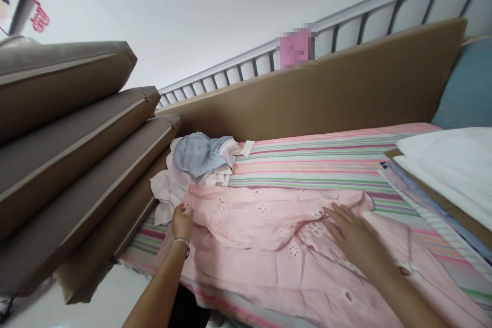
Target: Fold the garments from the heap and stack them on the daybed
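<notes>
- Currently, pink garment (269,236) with eyelet cut-outs lies spread across the bed (315,159), filling the view from 6 to about 4 o'clock, on top of the striped sheet.
- Left hand (182,220) sits at the garment's left edge, roughly 7 o'clock of centre. Grip is closed on the fabric edge, thumb on top. A thin bracelet (181,242) is on that wrist.
- Right hand (351,238) is at about 4 o'clock, palm down, fingers straight and slightly spread. Grip is wide, holding nothing, just pressing flat on the garment.
- Pile of clothes (200,161), blue-grey piece over white and pale pink ones, sits at 12 o'clock from the left hand, touching the garment's top-left corner.
- Stacked brown cushions (69,164) lean at 9 o'clock, right beside the pile.
- Brown board (326,92) stands along the bed's far side, 12 to 2 o'clock, with a white railing (246,69) behind it.
- White folded cloth (453,164) lies on a stack of flat pieces at 3 o'clock, near the right hand but apart from it.
- Blue cushion (467,87) is at 2 o'clock, above that stack.
</notes>
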The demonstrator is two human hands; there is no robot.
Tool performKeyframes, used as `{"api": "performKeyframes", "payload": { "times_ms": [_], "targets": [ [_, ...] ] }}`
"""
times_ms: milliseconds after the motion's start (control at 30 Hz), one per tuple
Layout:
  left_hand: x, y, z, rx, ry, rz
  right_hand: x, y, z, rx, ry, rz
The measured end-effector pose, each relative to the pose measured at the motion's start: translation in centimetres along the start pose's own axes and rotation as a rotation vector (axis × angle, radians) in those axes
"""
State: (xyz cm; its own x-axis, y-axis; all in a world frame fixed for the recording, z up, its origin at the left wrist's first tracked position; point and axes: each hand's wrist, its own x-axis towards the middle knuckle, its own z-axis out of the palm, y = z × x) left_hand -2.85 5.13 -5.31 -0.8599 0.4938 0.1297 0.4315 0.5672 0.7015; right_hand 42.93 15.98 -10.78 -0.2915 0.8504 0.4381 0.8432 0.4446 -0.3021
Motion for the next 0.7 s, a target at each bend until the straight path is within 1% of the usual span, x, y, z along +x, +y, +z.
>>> {"api": "performKeyframes", "payload": {
  "times_ms": [67,133,233,333,433,567,633,700],
  "targets": [
    [1.2,0.3,0.1,0.128,-0.066,0.058,0.0,-1.0,-0.6,0.068,0.040,-0.088],
    [2.1,0.6,0.6,0.244,-0.154,0.080,-0.1,-2.4,-1.0,0.132,0.028,-0.193],
    [2.7,1.1,1.3,0.388,-0.235,0.093,-0.7,-4.7,-1.0,0.176,-0.082,-0.285],
    [2.7,1.7,1.6,0.466,-0.270,0.123,-1.1,-6.2,-0.5,0.187,-0.224,-0.287],
    [2.4,2.3,1.3,0.467,-0.261,0.184,-1.3,-6.4,-0.1,0.195,-0.299,-0.267],
    [2.4,3.0,0.7,0.401,-0.158,0.274,-1.3,-5.9,0.3,0.204,-0.293,-0.270],
    [2.7,3.0,0.8,0.389,-0.122,0.267,-1.4,-5.7,0.6,0.192,-0.288,-0.273],
    [2.9,2.7,1.1,0.400,-0.125,0.234,-1.5,-5.6,0.9,0.178,-0.290,-0.275]
  ]
}}
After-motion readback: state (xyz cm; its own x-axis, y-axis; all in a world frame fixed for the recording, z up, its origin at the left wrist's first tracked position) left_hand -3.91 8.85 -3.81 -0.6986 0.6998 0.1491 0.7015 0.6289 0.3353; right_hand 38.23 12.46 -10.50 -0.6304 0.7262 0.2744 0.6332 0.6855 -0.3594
